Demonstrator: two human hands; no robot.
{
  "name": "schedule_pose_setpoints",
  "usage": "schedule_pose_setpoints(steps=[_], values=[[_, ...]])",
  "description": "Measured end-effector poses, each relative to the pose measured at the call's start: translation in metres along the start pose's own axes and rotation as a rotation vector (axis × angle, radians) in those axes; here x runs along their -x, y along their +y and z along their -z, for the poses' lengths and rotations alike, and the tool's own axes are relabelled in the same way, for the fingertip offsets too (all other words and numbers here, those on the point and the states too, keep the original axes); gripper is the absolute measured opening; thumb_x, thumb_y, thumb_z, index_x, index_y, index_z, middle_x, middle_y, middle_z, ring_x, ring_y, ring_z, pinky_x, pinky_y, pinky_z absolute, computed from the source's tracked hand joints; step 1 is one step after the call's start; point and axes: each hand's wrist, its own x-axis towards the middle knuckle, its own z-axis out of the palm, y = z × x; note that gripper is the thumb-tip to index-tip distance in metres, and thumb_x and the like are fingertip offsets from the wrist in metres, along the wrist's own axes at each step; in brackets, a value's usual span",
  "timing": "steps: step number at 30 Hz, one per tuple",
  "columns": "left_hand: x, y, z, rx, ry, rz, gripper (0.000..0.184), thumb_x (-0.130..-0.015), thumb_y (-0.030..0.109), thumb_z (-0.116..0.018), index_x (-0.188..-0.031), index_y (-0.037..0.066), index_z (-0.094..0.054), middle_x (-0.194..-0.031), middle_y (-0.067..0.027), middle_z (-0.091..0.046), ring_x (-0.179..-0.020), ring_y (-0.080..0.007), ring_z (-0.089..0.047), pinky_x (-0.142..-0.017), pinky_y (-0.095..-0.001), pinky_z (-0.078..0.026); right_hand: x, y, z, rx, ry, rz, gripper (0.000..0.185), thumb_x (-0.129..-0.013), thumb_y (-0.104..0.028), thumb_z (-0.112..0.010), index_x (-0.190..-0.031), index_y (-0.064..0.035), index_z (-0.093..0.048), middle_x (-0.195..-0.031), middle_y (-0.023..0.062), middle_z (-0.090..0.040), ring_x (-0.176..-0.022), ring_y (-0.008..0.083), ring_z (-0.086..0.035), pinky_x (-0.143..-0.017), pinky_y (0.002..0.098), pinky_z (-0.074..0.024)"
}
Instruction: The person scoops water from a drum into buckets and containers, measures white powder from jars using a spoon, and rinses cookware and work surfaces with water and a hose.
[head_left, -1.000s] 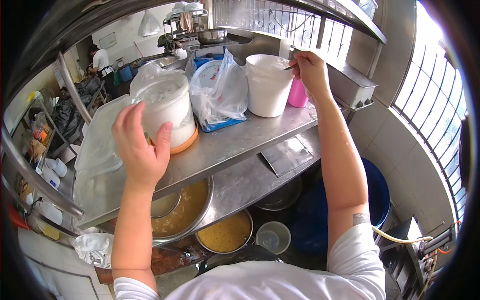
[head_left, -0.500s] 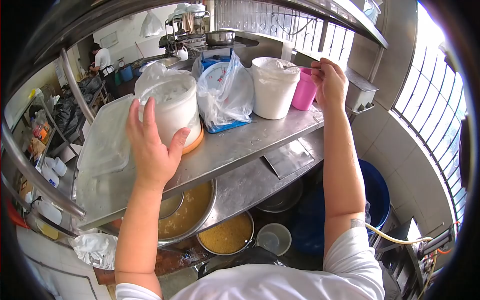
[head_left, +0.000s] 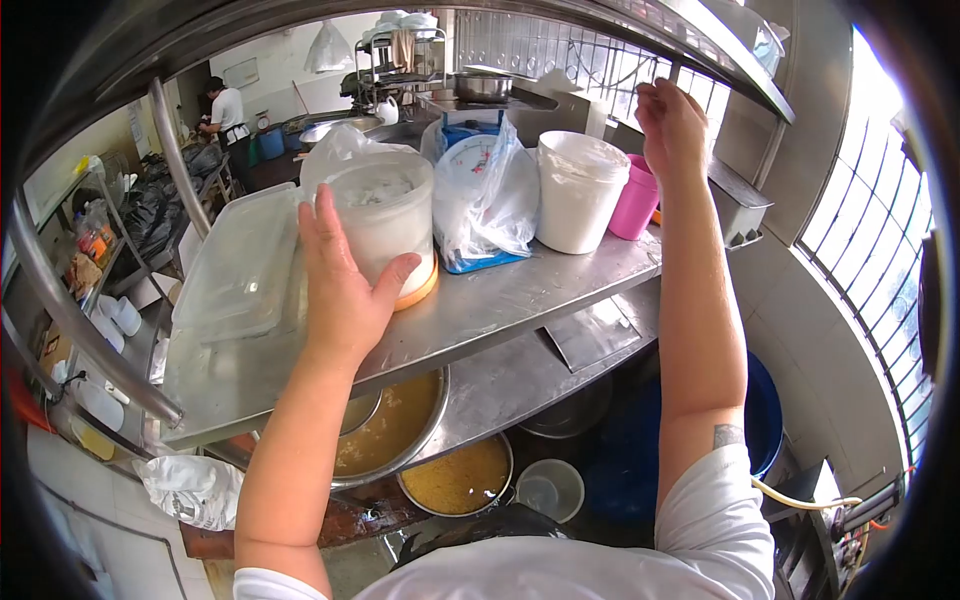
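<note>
My left hand (head_left: 345, 270) is open, fingers spread, beside a translucent white bucket (head_left: 385, 215) on an orange base; whether it touches the wall I cannot tell. My right hand (head_left: 672, 125) is raised above a pink container (head_left: 634, 205), its fingers closed in a pinch. The thin metal spoon seen in those fingers earlier is hard to make out now. Left of the pink container stands a second white bucket (head_left: 580, 195), with white material at its rim. Between the buckets sits a dial scale (head_left: 478, 165) wrapped in clear plastic.
A translucent lid (head_left: 235, 265) lies at the left of the steel shelf (head_left: 480, 315). Below are a large pot of brownish liquid (head_left: 395, 425), a pan of yellow crumbly food (head_left: 460, 475) and a small white tub (head_left: 550, 490). Another person (head_left: 228, 115) stands far back left.
My right hand has risen up and away from the right-hand bucket, and the spoon handle no longer shows over its rim. The view has shifted slightly; my left hand stays open by its bucket.
</note>
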Motion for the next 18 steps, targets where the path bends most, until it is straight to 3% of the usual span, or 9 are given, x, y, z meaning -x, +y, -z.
schedule_pose_setpoints(steps=[6, 9, 10, 12, 13, 14, 15, 17, 18], values=[[-0.001, -0.004, 0.001, 0.037, -0.013, -0.016, 0.118, -0.083, 0.039, -0.088, -0.164, -0.002, -0.012, -0.165, -0.0341, -0.025, -0.155, -0.0466, -0.027, -0.126, -0.0492, -0.028, 0.007, 0.007, -0.069, -0.001, -0.23, 0.053, 0.023, -0.101, -0.005, -0.057, -0.12, 0.0052, -0.064, -0.099, 0.0169, -0.074, -0.078, 0.021, -0.068, -0.071, 0.0315, -0.0591], [-0.002, -0.006, 0.002, 0.01, -0.008, -0.037, 0.114, -0.084, 0.035, -0.087, -0.164, -0.002, -0.014, -0.166, -0.0321, -0.027, -0.154, -0.0444, -0.03, -0.126, -0.0477, -0.029, 0.029, 0.0, -0.082, 0.425, -0.518, 0.29, 0.022, -0.103, -0.006, -0.056, -0.12, 0.002, -0.068, -0.105, 0.0093, -0.076, -0.083, 0.0172, -0.07, -0.078, 0.0299, -0.0591], [-0.002, -0.006, 0.002, 0.011, -0.009, -0.036, 0.114, -0.084, 0.035, -0.087, -0.164, -0.002, -0.014, -0.166, -0.0321, -0.027, -0.154, -0.0444, -0.03, -0.126, -0.0477, -0.029, 0.037, -0.006, -0.081, 0.426, -0.518, 0.288, 0.022, -0.103, -0.006, -0.056, -0.12, 0.002, -0.068, -0.105, 0.0093, -0.076, -0.083, 0.0172, -0.07, -0.078, 0.0299, -0.0591], [-0.001, -0.006, -0.001, 0.014, 0.006, -0.037, 0.11, -0.085, 0.028, -0.086, -0.164, -0.003, -0.015, -0.166, -0.0299, -0.028, -0.154, -0.0429, -0.031, -0.125, -0.0467, -0.03, 0.051, -0.016, -0.074, 0.588, -0.453, 0.577, 0.021, -0.106, -0.009, -0.057, -0.122, -0.0005, -0.068, -0.11, 0.0081, -0.075, -0.089, 0.0119, -0.068, -0.083, 0.0281, -0.0578], [-0.001, -0.007, -0.001, 0.017, 0.0, -0.037, 0.11, -0.085, 0.028, -0.086, -0.164, -0.003, -0.015, -0.166, -0.0299, -0.028, -0.154, -0.0429, -0.031, -0.125, -0.0467, -0.03, 0.053, -0.016, -0.065, 0.552, -0.379, 0.592, 0.021, -0.106, -0.009, -0.057, -0.121, -0.0022, -0.07, -0.109, 0.0063, -0.076, -0.086, 0.0105, -0.067, -0.081, 0.0271, -0.0574], [-0.002, -0.008, -0.002, 0.061, -0.002, -0.029, 0.11, -0.086, 0.027, -0.085, -0.164, -0.001, -0.014, -0.166, -0.0294, -0.027, -0.154, -0.0486, -0.026, -0.126, -0.0513, -0.027, 0.05, -0.015, -0.052, 0.512, -0.335, 0.626, 0.024, -0.103, -0.004, -0.053, -0.12, -0.0028, -0.07, -0.107, 0.0083, -0.077, -0.085, 0.0141, -0.07, -0.08, 0.0289, -0.0567], [-0.002, -0.009, -0.003, 0.106, -0.003, -0.021, 0.11, -0.086, 0.027, -0.084, -0.165, 0.001, -0.012, -0.166, -0.0288, -0.026, -0.154, -0.0543, -0.021, -0.126, -0.056, -0.024, 0.054, -0.018, -0.041, 0.548, -0.268, 0.572, 0.024, -0.102, -0.005, -0.053, -0.119, -0.0024, -0.07, -0.106, 0.0085, -0.078, -0.084, 0.0142, -0.071, -0.079, 0.0292, -0.0569], [-0.003, -0.009, -0.004, 0.105, -0.003, -0.021, 0.11, -0.086, 0.026, -0.085, -0.165, 0.002, -0.012, -0.166, -0.0287, -0.027, -0.154, -0.0537, -0.022, -0.126, -0.0556, -0.025, 0.048, -0.014, -0.012, 0.588, -0.197, 0.515, 0.024, -0.102, -0.006, -0.054, -0.118, -0.002, -0.07, -0.104, 0.0088, -0.078, -0.082, 0.0144, -0.071, -0.078, 0.0295, -0.0571], [-0.003, -0.009, -0.004, 0.1, 0.004, -0.021, 0.11, -0.086, 0.025, -0.085, -0.165, 0.003, -0.013, -0.166, -0.0286, -0.027, -0.153, -0.053, -0.022, -0.126, -0.0553, -0.026, 0.035, 0.0, 0.009, 0.794, -0.19, 0.441, 0.024, -0.101, -0.008, -0.055, -0.118, -0.0016, -0.071, -0.101, 0.009, -0.078, -0.079, 0.0146, -0.07, -0.076, 0.0296, -0.0572]])
